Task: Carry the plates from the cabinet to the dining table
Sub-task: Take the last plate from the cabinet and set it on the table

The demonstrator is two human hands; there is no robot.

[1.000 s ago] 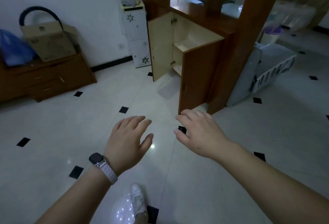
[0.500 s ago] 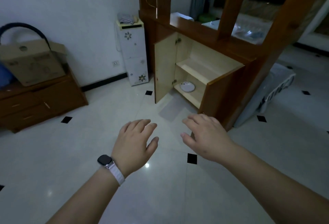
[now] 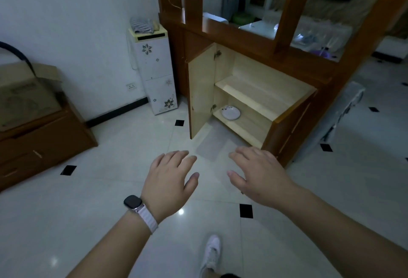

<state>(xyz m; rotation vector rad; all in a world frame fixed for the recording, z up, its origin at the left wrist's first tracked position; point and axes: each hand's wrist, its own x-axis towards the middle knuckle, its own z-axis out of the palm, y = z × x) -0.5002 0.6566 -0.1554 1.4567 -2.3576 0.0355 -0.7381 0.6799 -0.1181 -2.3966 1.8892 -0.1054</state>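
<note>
Floral water dispenser (image 3: 154, 74), cardboard box (image 3: 24, 96)

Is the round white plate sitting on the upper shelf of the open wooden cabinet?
No, the round white plate lies on the bottom shelf of the open wooden cabinet; the upper shelf looks bare.

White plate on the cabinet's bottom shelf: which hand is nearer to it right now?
Right, narrowly. The right hand hangs open just below the plate, slightly to its right. The left hand is open too, lower and well to its left. Neither touches it.
</note>
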